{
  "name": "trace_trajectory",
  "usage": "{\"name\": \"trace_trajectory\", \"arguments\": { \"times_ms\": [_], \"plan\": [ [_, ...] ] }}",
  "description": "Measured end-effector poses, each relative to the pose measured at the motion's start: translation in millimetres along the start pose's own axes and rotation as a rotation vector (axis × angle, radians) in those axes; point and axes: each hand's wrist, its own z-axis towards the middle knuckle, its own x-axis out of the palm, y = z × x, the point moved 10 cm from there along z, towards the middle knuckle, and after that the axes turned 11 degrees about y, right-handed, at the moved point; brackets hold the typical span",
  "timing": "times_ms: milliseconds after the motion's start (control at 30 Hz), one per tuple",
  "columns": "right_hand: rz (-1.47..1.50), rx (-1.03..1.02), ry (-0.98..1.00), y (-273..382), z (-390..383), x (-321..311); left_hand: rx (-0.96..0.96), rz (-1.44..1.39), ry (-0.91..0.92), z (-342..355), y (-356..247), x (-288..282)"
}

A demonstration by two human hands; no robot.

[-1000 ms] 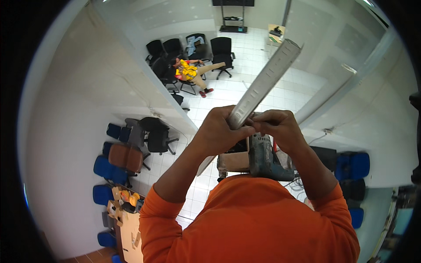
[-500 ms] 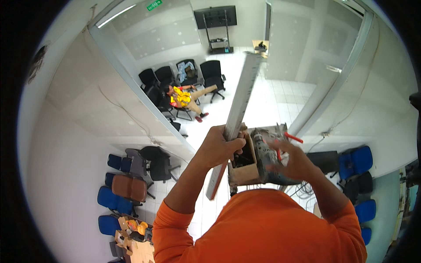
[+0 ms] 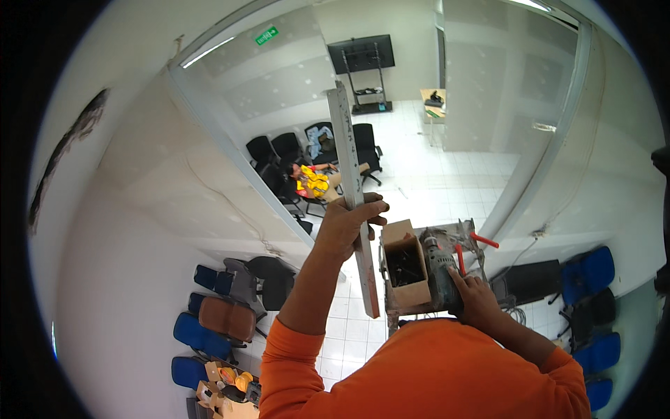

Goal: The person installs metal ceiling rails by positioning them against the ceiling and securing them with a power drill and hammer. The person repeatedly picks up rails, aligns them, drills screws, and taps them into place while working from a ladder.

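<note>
A long pale-grey metal channel [image 3: 349, 150] stands tilted in front of me, gripped around its lower part by my left hand [image 3: 347, 225]. Its lower end is reddish-brown. My right hand [image 3: 476, 297] rests on the rear of a grey-green power drill [image 3: 441, 269], its fingers bent over the body; its palm side is hidden. The drill lies on a small worn work platform [image 3: 398, 311]. Beside it is an open cardboard box [image 3: 410, 295] with small dark pieces inside. Red-handled pliers or a similar tool [image 3: 484, 240] lie at the platform's far right.
Past the framed opening, a person in a yellow vest [image 3: 315, 183] sits among black chairs [image 3: 286, 145]. A screen on a stand [image 3: 361, 54] is at the far wall. Blue chairs [image 3: 192, 335] line both sides. Cables [image 3: 515, 315] lie below right.
My left hand has shifted the metal channel left, away from the box, and its top now leans left. My right hand has come down from above onto the drill. The view has tilted slightly.
</note>
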Motion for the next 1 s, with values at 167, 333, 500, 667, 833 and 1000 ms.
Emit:
{"name": "trace_trajectory", "arguments": {
  "times_ms": [167, 333, 500, 667, 833, 1000],
  "plan": [
    [-0.022, -0.076, -0.088, 1, -6, 6, 0.030, -0.009, -0.051, -10, 2, -3],
    [0.004, -0.107, -0.142, 3, -11, -8, -0.009, -0.097, -0.062, -19, 9, -2],
    [0.201, -0.009, -0.122, -8, -14, -32, -0.001, -0.173, -0.064, -22, 9, -1],
    [0.452, -0.155, -0.301, -4, -28, -89, 0.011, -0.244, -0.062, -18, 6, -2],
    [0.785, -0.241, -0.422, -29, -45, -148, 0.071, -0.265, -0.017, -6, -18, 6],
    [0.984, -0.165, -0.395, -67, -55, -164, 0.158, -0.158, -0.033, 14, -46, 28]
  ]
}}
